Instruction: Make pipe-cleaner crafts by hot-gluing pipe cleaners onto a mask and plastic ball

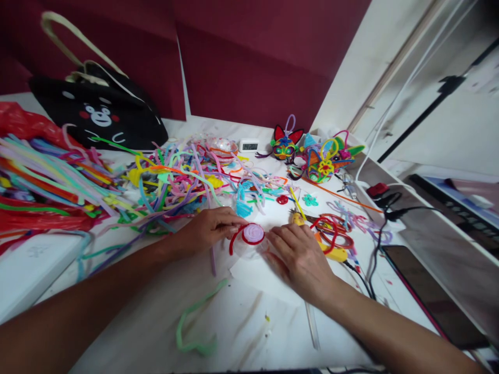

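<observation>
A purple spiral disc (253,233) with a red pipe cleaner around its edge lies between my hands on the white table (249,311). The red strand's loose end (232,244) sticks out at the disc's left. My left hand (212,227) is closed, its thumb and fingers pinched together on the red pipe cleaner at the left side. From the right, my right hand (299,255) touches the disc's edge with bent fingertips; its thumb is partly blurred, and what it may grip is too small to tell.
Tangled pipe cleaners (175,182) spread across the back and left. A yellow glue gun (333,253) with a cable, red loops and a phone (432,296) lie right. Decorated figures (284,148), a small clock (248,146) and a black bag (97,111) stand behind. A green strand (187,322) lies in front.
</observation>
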{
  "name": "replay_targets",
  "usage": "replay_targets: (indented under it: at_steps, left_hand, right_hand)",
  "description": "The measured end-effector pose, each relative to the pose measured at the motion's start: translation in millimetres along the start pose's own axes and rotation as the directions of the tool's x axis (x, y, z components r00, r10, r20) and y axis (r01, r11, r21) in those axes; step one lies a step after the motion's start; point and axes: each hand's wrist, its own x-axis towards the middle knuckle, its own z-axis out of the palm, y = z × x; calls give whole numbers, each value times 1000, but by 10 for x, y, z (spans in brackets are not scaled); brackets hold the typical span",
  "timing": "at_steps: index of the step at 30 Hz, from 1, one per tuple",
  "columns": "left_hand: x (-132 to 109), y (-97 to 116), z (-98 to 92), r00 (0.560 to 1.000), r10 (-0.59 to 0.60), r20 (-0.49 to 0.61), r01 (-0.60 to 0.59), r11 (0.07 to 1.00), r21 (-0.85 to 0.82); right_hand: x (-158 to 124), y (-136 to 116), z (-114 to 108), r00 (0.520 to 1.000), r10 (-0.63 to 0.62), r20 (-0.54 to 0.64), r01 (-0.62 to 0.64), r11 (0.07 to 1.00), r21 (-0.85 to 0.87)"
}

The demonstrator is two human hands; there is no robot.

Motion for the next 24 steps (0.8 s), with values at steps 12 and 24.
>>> replay_targets:
  at_steps: [12,24]
  left_hand:
    - [7,-66,-8,998,-60,6,60,997,-49]
    - [17,-198,-66,997,5,71,-1,998,-67]
  right_hand:
    - [-6,0,21,1000,-4,-6,4,1000,-12]
    - [-13,5,28,1000,-15,-5,15,999,-33]
